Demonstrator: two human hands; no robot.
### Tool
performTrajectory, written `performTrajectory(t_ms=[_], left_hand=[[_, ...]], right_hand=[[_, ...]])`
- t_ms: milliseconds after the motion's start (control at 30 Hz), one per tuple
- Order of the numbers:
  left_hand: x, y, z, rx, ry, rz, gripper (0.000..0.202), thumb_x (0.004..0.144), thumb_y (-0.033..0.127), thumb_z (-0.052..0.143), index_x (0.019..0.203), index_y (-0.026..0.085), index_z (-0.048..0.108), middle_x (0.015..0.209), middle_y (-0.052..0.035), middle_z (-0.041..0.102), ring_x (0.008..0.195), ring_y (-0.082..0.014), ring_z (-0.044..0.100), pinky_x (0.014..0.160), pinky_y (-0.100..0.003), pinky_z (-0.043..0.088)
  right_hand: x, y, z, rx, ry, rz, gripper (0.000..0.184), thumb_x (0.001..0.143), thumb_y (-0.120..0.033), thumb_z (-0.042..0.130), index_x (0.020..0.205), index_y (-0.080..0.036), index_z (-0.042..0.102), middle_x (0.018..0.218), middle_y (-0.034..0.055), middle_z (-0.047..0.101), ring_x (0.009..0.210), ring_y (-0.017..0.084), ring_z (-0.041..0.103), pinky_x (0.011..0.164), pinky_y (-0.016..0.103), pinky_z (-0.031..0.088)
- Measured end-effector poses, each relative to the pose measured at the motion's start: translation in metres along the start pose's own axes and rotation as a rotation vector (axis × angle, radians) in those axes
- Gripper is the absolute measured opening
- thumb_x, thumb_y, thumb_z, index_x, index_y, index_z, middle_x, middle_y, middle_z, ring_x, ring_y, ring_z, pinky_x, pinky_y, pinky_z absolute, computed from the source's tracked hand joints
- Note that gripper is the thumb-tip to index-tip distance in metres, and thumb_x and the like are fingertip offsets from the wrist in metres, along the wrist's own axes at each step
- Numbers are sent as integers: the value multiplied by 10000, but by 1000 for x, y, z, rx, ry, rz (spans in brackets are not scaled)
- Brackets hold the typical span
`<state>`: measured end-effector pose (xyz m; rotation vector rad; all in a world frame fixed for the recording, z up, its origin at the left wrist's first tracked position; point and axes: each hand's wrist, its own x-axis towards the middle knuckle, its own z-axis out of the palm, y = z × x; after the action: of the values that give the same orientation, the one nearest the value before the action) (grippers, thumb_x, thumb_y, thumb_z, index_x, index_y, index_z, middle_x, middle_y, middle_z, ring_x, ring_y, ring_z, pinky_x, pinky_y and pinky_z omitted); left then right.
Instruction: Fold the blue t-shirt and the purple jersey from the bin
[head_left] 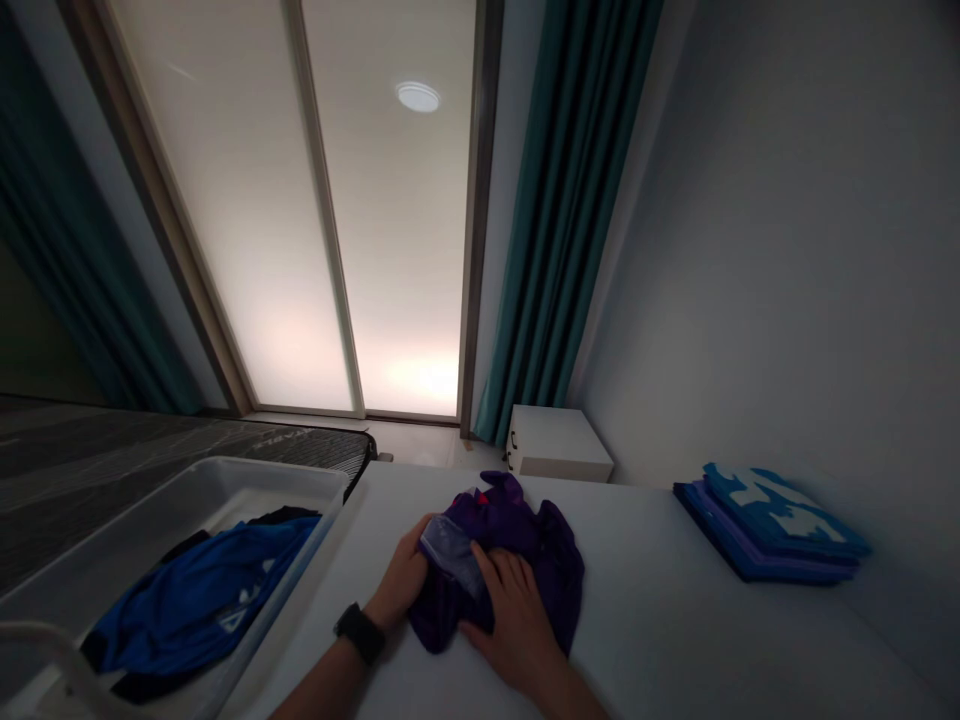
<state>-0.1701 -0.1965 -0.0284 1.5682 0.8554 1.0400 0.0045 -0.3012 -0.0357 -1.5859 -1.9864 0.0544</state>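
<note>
Purple garment: crumpled in a heap on the white counter, left of its middle and close to its far edge; a pale greyish panel is turned up on its left side, and a small red patch is shown near its top. By the left hand the edge of the pale panel is held, the fingers seemingly closed on the cloth, though their tips are hidden; by the right hand the front of the heap is covered, its fingers laid slightly spread with the thumb apart; whether cloth is gripped there cannot be told.

Handling (judgement): slippery-looking cloth is best managed by one edge being kept pinched while folds are eased apart with the flat of the other hand; tugging should be avoided, lest layers be bunched further; more room would be had nearer the counter's middle.

Outward: a dark watch is worn on the left wrist; along the counter's left edge a whitish tub is placed, with a blue garment lying rumpled inside; near the counter's right edge, by the wall, a folded stack in blues and purple is set.

Markings: a white triangular logo is borne by the blue garment; no brand or lettering could be read.
</note>
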Motion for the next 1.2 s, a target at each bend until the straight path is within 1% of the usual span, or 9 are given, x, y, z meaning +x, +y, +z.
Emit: performTrajectory(t_ms=[67,167,233,333,533,667,900,1100,1200], left_hand=[[0,-2,0,42,8,-4,450,705,139,438,1113,160,628,1041,-50,719,939,-228,646,890,-346,474],[1,-4,-1,104,56,-5,440,684,132,447,1082,156,635,1021,-55,716,939,-230,644,886,-345,472],[1,-4,-2,112,91,3,396,707,155,464,1065,158,633,1012,-58,713,936,-233,647,877,-350,481],[0,-5,0,135,153,20,368,741,193,484,1086,173,611,1009,-57,706,934,-236,653,846,-353,504],[-5,-10,6,478,108,156,417,713,156,527,1113,229,614,1085,-45,696,994,-247,631,913,-396,471],[-6,-11,5,554,81,166,413,703,142,505,1085,240,625,1058,-37,703,972,-243,642,886,-386,486],[-5,-7,-1,541,76,193,499,661,74,449,1112,225,600,1091,-53,668,1041,-240,606,931,-392,461],[-8,-2,-2,573,44,228,477,690,50,443,1106,225,599,1001,-56,601,956,-231,590,874,-383,485],[-8,-2,-3,598,75,281,466,715,37,424,1109,222,589,965,-54,557,907,-217,580,832,-367,502]], right_hand=[[2,11,1,-26,-10,34,841,706,-122,601,1485,-244,310,1255,82,576,1185,286,493,1061,472,353],[6,43,-8,-77,35,98,717,650,6,473,1328,-221,523,1202,77,619,1174,270,512,1081,472,323],[7,65,-19,-103,61,111,610,626,36,412,1127,-226,642,1097,59,665,1120,254,544,1088,475,298],[7,83,-37,-172,128,159,565,638,30,395,1088,-201,648,1066,70,674,1083,263,539,1004,460,361],[8,74,-49,-387,135,270,419,718,-34,497,1058,-211,667,1038,101,637,970,306,547,808,427,418],[7,72,-42,-219,123,366,436,729,-58,474,1080,-246,652,1086,70,634,828,231,620,709,346,456],[9,73,-34,355,223,231,443,670,-87,381,990,-219,657,1030,51,674,1005,215,628,897,338,479],[7,68,-22,376,194,213,525,649,-83,414,1103,-217,641,1122,64,630,1091,208,591,989,339,442],[7,71,-20,352,151,234,450,668,-98,430,1037,-215,660,1080,67,642,1068,218,598,970,343,452]])
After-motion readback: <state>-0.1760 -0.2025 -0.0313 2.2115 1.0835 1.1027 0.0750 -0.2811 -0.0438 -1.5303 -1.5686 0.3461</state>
